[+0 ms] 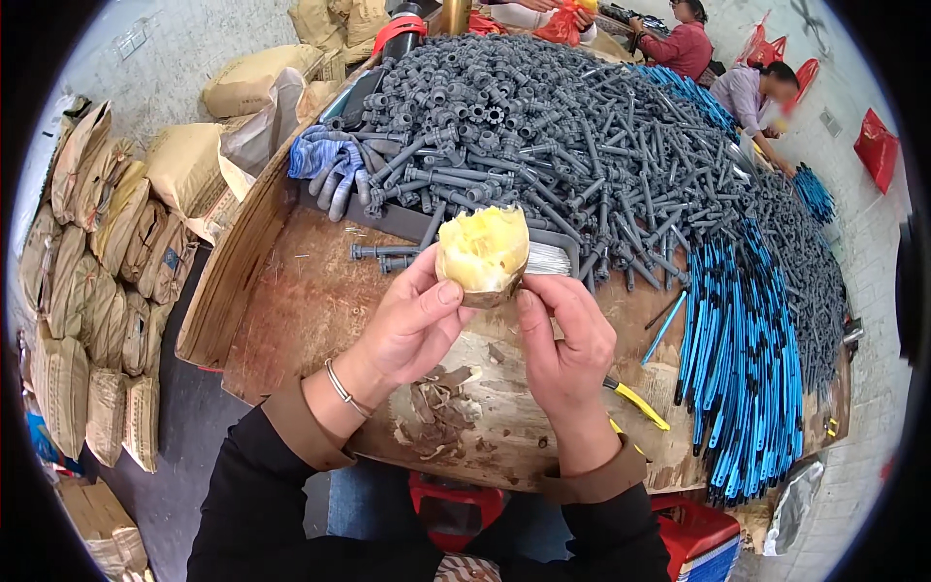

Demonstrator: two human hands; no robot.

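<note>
A partly peeled potato [483, 242] with a bitten-looking, yellow top is held up over the near part of the wooden table. My left hand [412, 325] grips it from the left, thumb in front and fingers behind. Dark skin still covers its lower side. At its lower right edge, my right hand [570, 339] has thumb and forefinger pinched together against the skin. Loose brown peelings [441, 412] lie on the table [291, 320] below my left hand. Beside my right wrist is a yellow-handled tool [635, 403], its other end hidden by the hand.
Grey plastic tubular parts [543, 126] form a large heap across the table. Blue strips [737, 359] are piled at the right. A blue-grey work glove [332, 170] lies left of the heap. Sacks [179, 165] line the left wall. Other people [679, 44] sit at the far side.
</note>
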